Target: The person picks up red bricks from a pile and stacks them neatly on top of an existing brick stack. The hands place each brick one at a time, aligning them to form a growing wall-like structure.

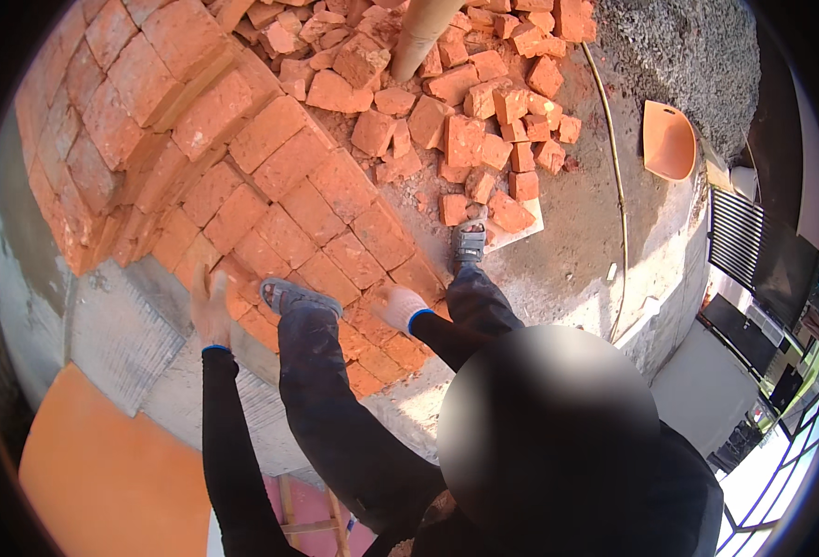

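Both of my hands wear pale knitted gloves with blue cuffs. My left hand (211, 306) is over the edge of the stacked red bricks (298, 167), its thumb and fingers apart; it holds nothing that I can see. My right hand (401, 306) lies over the brick stack beyond my sandalled foot (298, 296), close to the bricks' right edge. Whether it touches a brick, and how its fingers are set, I cannot tell. My other foot (470, 240) stands on the ground beside broken bricks (510, 212).
A loose heap of broken bricks (465, 139) surrounds a round post (423, 35). A hose or cable (614, 153) runs along the ground near an orange plastic scoop (667, 143) and gravel (688, 56). Higher brick layers (138, 76) rise at the upper left.
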Tool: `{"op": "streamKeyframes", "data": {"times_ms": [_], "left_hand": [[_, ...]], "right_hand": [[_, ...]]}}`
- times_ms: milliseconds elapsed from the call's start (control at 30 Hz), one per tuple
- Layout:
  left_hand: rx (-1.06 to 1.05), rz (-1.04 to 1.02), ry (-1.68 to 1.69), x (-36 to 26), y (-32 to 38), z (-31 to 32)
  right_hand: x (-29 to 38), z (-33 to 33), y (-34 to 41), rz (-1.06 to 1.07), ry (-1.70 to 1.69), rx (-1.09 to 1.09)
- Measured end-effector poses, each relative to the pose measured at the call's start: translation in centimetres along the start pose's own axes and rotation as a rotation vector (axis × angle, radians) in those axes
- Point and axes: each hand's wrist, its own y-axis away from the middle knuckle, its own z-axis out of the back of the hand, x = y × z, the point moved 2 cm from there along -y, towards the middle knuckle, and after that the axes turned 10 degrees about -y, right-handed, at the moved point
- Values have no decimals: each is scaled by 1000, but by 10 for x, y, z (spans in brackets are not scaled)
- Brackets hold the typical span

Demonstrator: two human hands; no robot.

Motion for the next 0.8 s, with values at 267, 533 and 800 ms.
{"op": "streamKeyframes", "data": {"times_ms": [267, 533, 800], "left_hand": [[-55, -468, 92, -358, 78, -84], [-516, -814, 429, -608, 20, -17], [-624, -853, 759, -600, -7, -36]], "right_hand": [[-221, 255, 71, -71, -355, -376], [-495, 423, 225, -524, -139, -853], [-485, 336, 226, -618, -408, -727]]}}
